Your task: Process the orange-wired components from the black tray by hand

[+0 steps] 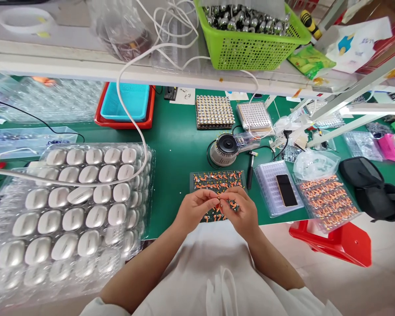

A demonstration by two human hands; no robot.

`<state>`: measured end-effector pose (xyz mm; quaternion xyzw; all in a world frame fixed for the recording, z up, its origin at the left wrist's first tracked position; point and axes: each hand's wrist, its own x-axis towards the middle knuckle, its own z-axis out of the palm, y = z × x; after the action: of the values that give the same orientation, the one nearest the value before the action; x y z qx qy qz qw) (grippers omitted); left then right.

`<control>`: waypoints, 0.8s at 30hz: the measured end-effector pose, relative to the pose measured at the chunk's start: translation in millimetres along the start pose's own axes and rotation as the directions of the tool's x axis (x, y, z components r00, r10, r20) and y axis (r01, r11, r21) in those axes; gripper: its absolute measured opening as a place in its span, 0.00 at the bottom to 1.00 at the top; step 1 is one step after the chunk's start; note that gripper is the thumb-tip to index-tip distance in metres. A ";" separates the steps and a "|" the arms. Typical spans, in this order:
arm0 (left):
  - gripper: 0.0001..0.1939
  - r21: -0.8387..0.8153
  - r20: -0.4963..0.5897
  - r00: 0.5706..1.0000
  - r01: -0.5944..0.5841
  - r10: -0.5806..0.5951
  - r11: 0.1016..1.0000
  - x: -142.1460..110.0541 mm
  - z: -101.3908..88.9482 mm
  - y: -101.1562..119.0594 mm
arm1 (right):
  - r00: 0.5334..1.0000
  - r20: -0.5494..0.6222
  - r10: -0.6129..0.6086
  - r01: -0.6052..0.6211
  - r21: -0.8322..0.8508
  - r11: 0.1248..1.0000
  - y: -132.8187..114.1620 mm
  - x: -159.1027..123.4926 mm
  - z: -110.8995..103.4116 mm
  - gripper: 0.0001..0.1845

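Observation:
My left hand [195, 208] and my right hand [240, 213] meet over a dark tray [192, 181] that carries rows of small orange-and-metal parts [233, 175]. The thumb and forefinger of each hand are pinched together, almost touching one another. Between the fingertips sits a tiny piece, mostly covered, with a hint of orange; its kind is too small to make out. Just beyond the tray stands a round grey device with a black top [225, 149]. A black-handled tool [250, 169] lies to the right of the tray.
Stacked clear trays of silvery oval cases [75, 219] fill the left. A phone [286, 190] rests on plastic trays [265, 188] at right, beside another tray of orange parts [327, 202]. A shelf holding a green basket [250, 50] overhangs the bench, and a white cable [120, 83] hangs down.

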<state>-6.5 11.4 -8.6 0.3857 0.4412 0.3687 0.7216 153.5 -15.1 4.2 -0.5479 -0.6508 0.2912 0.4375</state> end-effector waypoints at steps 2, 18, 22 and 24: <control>0.11 -0.078 0.079 0.996 0.052 -0.046 0.996 2.8 -2.6 -0.1 | 1.000 0.003 -0.014 0.014 -0.011 1.000 0.2 -0.2 -0.2 0.08; 0.13 0.006 0.071 0.997 0.021 -0.022 1.000 -4.0 -0.6 -4.8 | 0.999 0.036 0.038 -0.037 -0.028 0.999 -1.8 -2.2 -0.1 0.05; 0.14 -0.091 0.107 0.992 0.072 -0.062 0.993 -3.2 0.0 -5.3 | 0.996 0.054 0.072 -0.071 -0.011 0.997 -4.9 -0.4 -0.4 0.05; 0.14 -0.142 0.129 0.988 0.105 -0.087 0.984 -2.9 -0.2 -4.9 | 0.995 0.058 0.077 -0.077 0.002 0.997 -6.6 0.5 -0.3 0.06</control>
<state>-6.8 6.9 -12.0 0.3311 0.3858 0.3410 0.7908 150.8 -16.1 10.1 -0.5630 -0.6409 0.3249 0.4082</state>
